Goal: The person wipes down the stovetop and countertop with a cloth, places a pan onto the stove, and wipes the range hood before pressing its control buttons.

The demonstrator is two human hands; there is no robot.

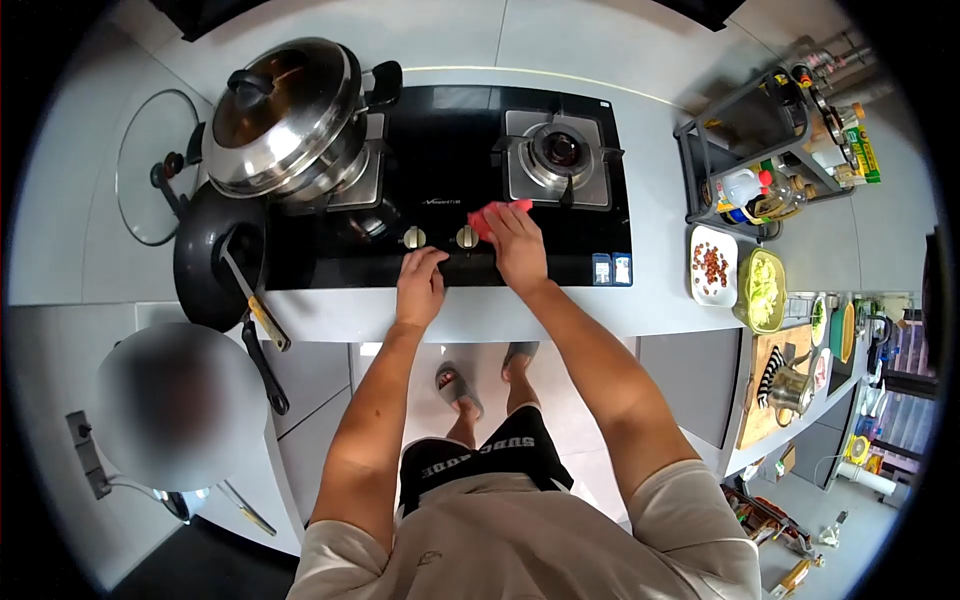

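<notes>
My right hand [518, 245] presses a red cloth [487, 218] onto the black glass cooktop [440, 150], just right of the right knob [467, 237]. Its fingers are closed over the cloth. My left hand [421, 285] rests at the cooktop's front edge, below the left knob [414, 237]; its fingers are bent and close together, and whether anything is in them is too small to tell. A large lidded steel pot [290, 130] stands on the left burner. The right burner [560, 150] is bare.
A black wok [205, 265] with a spatula [252, 295] lies left of the cooktop. A glass lid [140, 150] leans behind it. On the right are a bottle rack [735, 145], a white dish [698, 285], a green bowl [778, 318] and a cutting board [758, 420].
</notes>
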